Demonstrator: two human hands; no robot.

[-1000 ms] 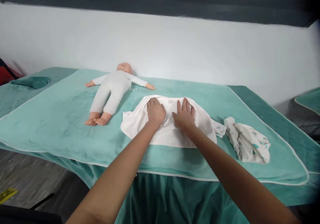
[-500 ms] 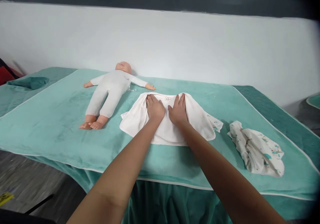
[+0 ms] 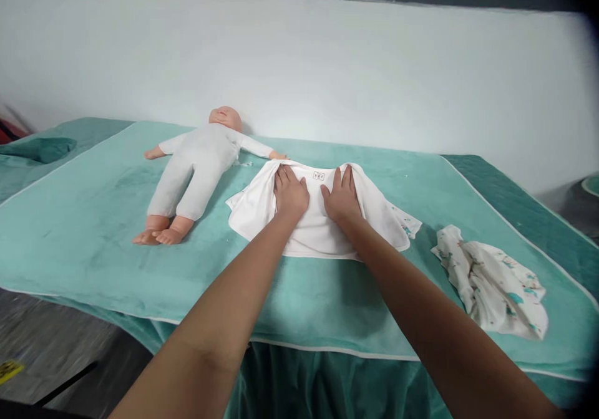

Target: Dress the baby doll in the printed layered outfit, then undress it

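Note:
A white baby shirt (image 3: 313, 232) lies spread on the green bed cover, its plain inside facing up and a small printed label near the neck. Patterned sleeve ends poke out at both sides. My left hand (image 3: 291, 193) rests flat inside the shirt's left part, fingers spread toward the collar. On the other side of the label, my right hand (image 3: 342, 196) presses flat with its fingers stretched to the collar edge. To the left lies a baby doll (image 3: 201, 154) on its back in a white suit, one hand close to the shirt's edge.
Crumpled patterned baby clothing (image 3: 496, 285) lies at the right of the green cover (image 3: 93, 232). A white wall (image 3: 299, 70) rises behind the bed. The bed's front edge runs below my forearms, with grey floor (image 3: 51, 325) at lower left.
Both hands have slid slightly away from me, and the shirt's collar and lower edge have shifted toward the wall with them. The camera view has tilted a little.

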